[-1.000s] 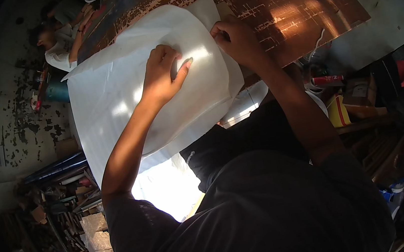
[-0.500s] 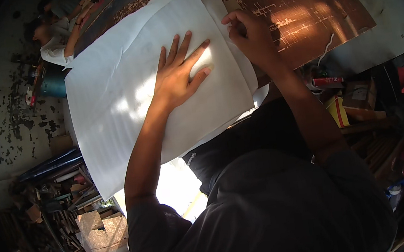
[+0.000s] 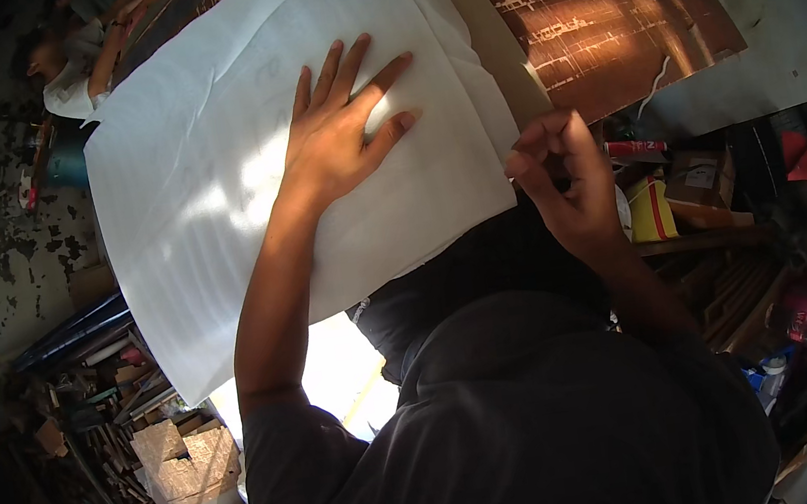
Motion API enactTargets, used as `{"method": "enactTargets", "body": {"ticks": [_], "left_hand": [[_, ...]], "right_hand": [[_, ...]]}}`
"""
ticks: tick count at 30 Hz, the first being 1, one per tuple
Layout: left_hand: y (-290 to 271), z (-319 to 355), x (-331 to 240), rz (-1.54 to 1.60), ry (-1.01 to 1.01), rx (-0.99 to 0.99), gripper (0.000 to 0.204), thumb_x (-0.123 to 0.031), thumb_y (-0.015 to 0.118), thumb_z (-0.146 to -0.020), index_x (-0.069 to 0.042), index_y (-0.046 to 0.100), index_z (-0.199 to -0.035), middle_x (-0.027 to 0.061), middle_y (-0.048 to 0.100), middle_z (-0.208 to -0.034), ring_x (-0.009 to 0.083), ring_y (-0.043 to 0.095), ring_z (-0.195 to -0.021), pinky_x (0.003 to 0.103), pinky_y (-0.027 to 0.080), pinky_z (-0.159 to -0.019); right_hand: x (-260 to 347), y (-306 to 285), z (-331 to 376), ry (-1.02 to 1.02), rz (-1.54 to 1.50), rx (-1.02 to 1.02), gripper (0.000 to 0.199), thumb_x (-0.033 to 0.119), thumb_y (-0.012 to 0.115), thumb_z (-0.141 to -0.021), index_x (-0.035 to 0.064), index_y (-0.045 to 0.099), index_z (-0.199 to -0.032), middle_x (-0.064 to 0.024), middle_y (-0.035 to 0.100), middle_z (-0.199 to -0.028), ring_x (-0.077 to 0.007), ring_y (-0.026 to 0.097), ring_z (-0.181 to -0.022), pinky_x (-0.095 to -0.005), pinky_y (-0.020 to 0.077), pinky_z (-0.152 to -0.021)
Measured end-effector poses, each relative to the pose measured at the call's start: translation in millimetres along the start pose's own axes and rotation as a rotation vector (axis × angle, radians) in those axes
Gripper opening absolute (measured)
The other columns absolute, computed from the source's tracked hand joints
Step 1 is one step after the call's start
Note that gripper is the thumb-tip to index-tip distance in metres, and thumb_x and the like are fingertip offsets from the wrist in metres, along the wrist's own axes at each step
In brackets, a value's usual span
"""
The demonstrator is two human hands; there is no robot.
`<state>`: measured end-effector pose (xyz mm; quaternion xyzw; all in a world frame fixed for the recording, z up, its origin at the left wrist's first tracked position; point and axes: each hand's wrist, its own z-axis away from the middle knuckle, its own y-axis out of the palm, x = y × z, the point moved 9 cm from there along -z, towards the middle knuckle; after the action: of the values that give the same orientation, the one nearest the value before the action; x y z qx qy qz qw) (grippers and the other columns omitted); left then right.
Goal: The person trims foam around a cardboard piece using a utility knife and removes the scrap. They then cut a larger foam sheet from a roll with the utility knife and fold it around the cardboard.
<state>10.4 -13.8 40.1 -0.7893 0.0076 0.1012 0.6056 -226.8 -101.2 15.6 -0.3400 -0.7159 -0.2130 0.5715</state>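
Left hand [image 3: 339,139] spread flat, pinning white sheet [image 3: 216,204] smoothed down; right hand [image 3: 566,177] off it, fingertips pinched, maybe empty; right edge unsettled.

A brown scratched desk [image 3: 616,14] fills the far right. At its right edge, boxes crowd a wooden shelf: a yellow box [image 3: 653,208] beside a brown carton [image 3: 702,180], with a red tube [image 3: 634,147] just behind. Near left, cardboard pieces [image 3: 184,470] sit among dark scrap. Far left stands a teal can [image 3: 67,164].
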Motion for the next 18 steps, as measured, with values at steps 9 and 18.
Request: {"method": "enactTargets", "body": {"ticks": [9, 18], "left_hand": [[-1, -2, -1, 0.024, 0.000, -0.004, 0.064, -0.047, 0.069, -0.108, -0.032, 0.057, -0.169, 0.0182, 0.039, -0.183, 0.0449, 0.029, -0.172, 0.067, 0.020, -0.137], [1, -3, 2, 0.034, -0.016, 0.019, 0.061, -0.047, 0.066, -0.111, -0.031, 0.057, -0.169, 0.0174, 0.036, -0.185, 0.0441, 0.026, -0.173, 0.067, 0.019, -0.138]], "right_hand": [[4, 11, 19, -0.097, 0.084, -0.024, 0.063, 0.011, 0.094, -0.093, 0.0045, 0.052, -0.140, -0.0062, 0.071, -0.117, -0.0077, 0.067, -0.081, -0.0242, 0.0516, -0.062], [-6, 17, 29, 0.047, -0.082, 0.090, 0.072, 0.009, 0.093, -0.095, 0.0023, 0.044, -0.148, -0.0086, 0.067, -0.115, -0.0102, 0.067, -0.089, -0.0241, 0.0532, -0.066]]}}
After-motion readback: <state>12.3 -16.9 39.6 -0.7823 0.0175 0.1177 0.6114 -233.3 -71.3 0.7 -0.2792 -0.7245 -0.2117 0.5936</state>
